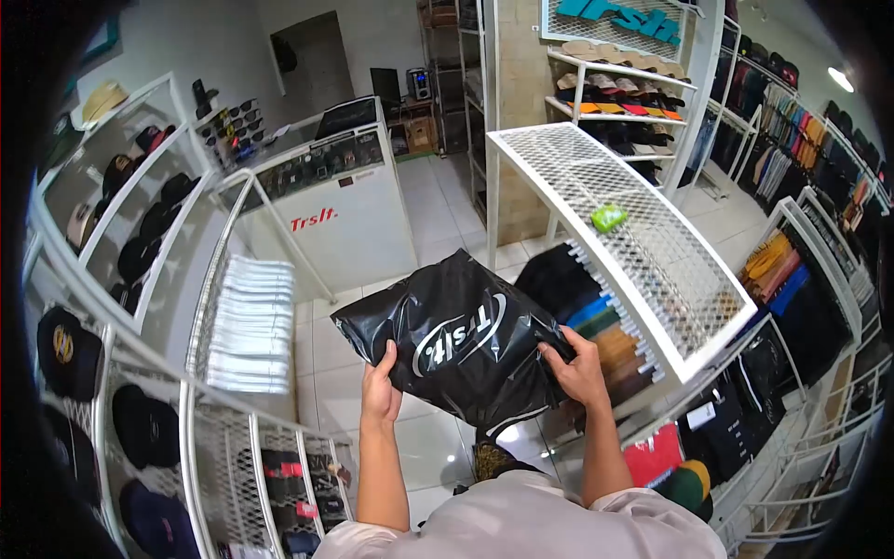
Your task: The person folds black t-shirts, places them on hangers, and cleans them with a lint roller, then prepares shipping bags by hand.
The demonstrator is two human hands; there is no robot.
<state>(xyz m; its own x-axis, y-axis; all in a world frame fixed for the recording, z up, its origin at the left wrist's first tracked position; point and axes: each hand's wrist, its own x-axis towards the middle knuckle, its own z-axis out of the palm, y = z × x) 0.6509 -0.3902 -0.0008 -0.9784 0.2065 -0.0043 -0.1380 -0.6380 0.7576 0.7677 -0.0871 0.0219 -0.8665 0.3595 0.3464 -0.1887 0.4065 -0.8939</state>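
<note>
Bag point(456, 349) in left fingers point(385, 360); right fingers point(553, 359) too

A black bag, held up in the air in front of the counter.
The bag point(447, 340) was glossy plastic, creased all over, with white lettering ringed by a broken white oval on its upward face. It was gripped at two sides and lay spread rather than hanging, tilted, one corner pointing away. In the view it sat below the counter point(368, 219) and to its right, nearer and well apart from it.
</note>
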